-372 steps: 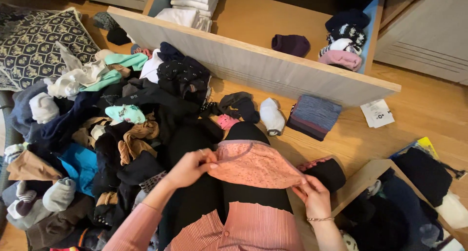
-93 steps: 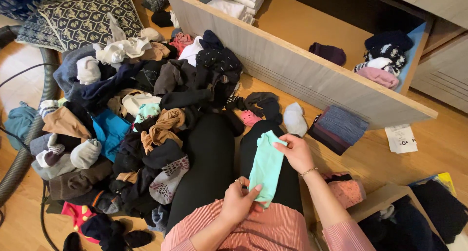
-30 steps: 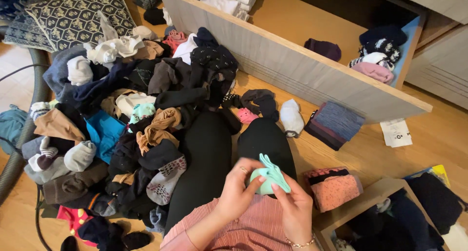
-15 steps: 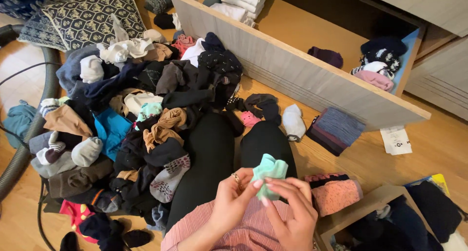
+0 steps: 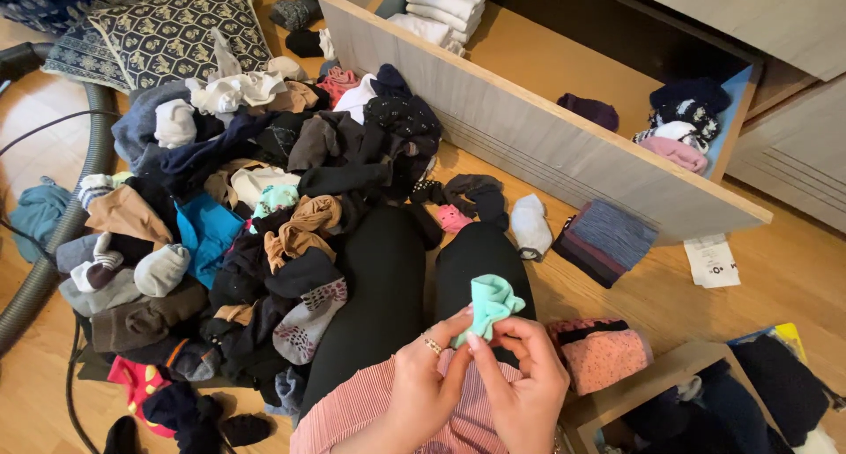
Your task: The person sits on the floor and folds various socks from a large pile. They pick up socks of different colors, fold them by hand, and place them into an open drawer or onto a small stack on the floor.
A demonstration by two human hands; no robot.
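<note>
A mint-green sock (image 5: 488,302), folded into a small bundle, is held over my lap by both hands. My left hand (image 5: 425,379), with a ring on one finger, pinches its lower left side. On its lower right side my right hand (image 5: 527,385) grips it with the fingers curled in. My legs in black (image 5: 379,278) stretch out on the wooden floor beneath. A big heap of mixed socks and tights (image 5: 238,207) lies to my left, touching my leg.
An open wooden drawer (image 5: 546,132) stands ahead with folded white items and a few rolled socks inside. A striped folded stack (image 5: 606,241) and a pink folded piece (image 5: 604,357) lie at my right. A second box (image 5: 705,401), a patterned cushion (image 5: 167,22), a vacuum hose (image 5: 53,234).
The sock, stretched long between my hands three seconds ago, is now folded into a compact bundle. The pink lace garment held earlier lies folded at my right.
</note>
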